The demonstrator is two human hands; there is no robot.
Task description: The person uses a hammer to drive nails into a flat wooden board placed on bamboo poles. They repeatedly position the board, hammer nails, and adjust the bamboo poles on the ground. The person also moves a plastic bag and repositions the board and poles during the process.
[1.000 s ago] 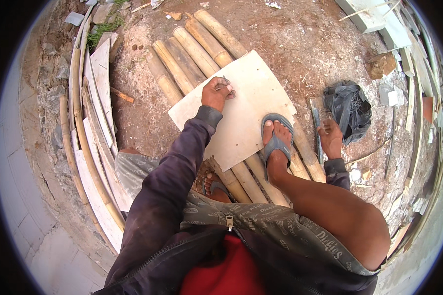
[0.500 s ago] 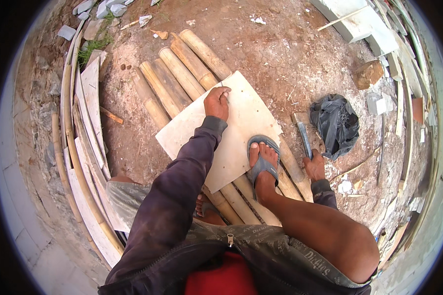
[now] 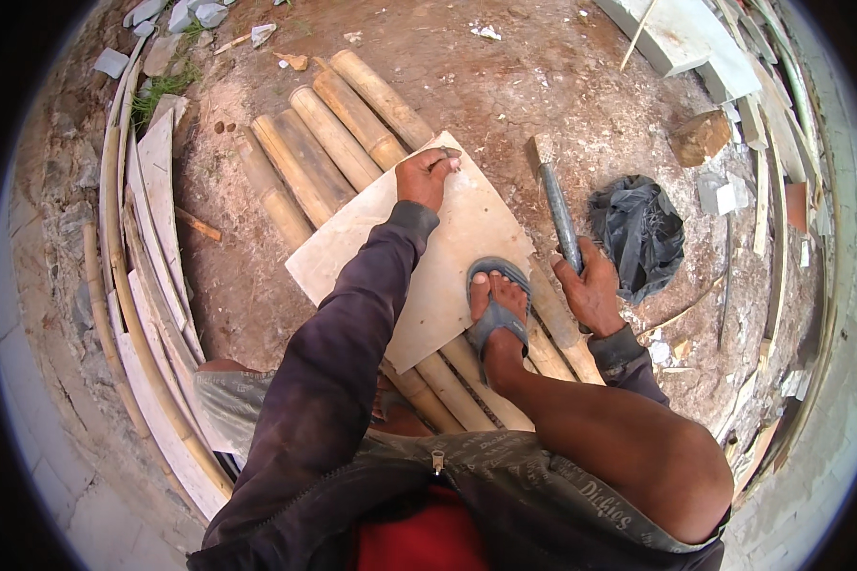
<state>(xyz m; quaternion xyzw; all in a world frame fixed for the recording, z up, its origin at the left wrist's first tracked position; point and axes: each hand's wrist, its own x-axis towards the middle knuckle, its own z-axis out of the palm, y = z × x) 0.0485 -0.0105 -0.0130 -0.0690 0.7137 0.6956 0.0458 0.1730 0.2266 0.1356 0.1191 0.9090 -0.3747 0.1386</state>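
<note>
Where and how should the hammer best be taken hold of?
The hammer is probably best gripped by the near end of its long, slim handle, from the person's right: that end points toward the right hand, with the blocky head farthest away.

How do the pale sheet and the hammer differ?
Shape: the pale sheet is broad and flat; the hammer is narrow with a blocky head.
Colour: the sheet is off-white; the hammer's handle is dark grey.
Pose: the sheet lies across bamboo poles; the hammer is held in the right hand.
Shared: each has a hand at it, the left hand being over the sheet.
</note>
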